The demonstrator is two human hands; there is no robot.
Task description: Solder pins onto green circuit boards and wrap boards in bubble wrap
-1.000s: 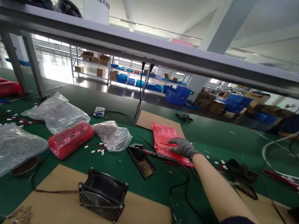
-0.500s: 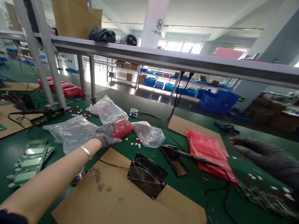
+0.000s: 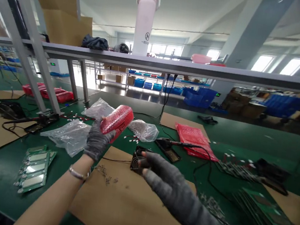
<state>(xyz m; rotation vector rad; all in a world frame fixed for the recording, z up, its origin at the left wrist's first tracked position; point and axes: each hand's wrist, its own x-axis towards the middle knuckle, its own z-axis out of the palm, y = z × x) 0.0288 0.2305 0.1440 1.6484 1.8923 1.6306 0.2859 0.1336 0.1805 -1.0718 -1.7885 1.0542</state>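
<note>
My left hand, in a grey fingerless glove, grips a red bubble-wrapped bundle and holds it tilted above the bench. My right hand, gloved alike, reaches in over the cardboard sheet, fingers stretched out and holding nothing. Its fingertips overlap the black fan, mostly hidden behind them; whether they touch cannot be made out. Small metal pieces lie scattered on the cardboard. Clear plastic bags rest around the left hand.
Green circuit boards are stacked at left, more boards at right. A soldering iron lies by its stand, near a flat red bubble-wrap bag. An overhead shelf spans the bench. Cables trail across the right side.
My left hand has closed on the red bundle and lifted it off the bench. My right hand has swung from the far right in towards the fan.
</note>
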